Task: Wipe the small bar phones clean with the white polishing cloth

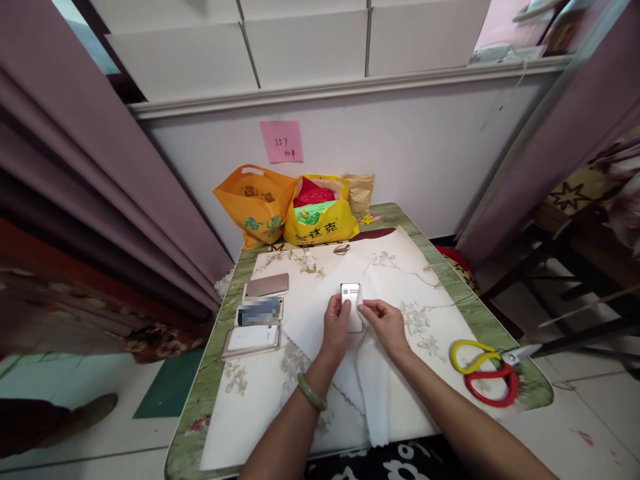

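A white and silver mobile phone (353, 311), its back with a small camera and speaker holes facing up, is held over the middle of the table. My left hand (335, 327) grips it from the left side, thumb lying across the back. With fingers pinched together, my right hand (389, 325) has hold of the phone's right edge; any small thing between those fingertips is hidden. Beneath both hands lies a thin white cloth (374, 393), draped toward the table's front edge.
Along the left lie a rose-gold phone (269, 285), a phone with a blurred screen (259, 313) and a white phone (253, 338) on another. Scissors (501, 363) rest at the right. A small bottle (311, 261), an orange bag (263, 207) and a yellow bag (323, 230) stand farther back.
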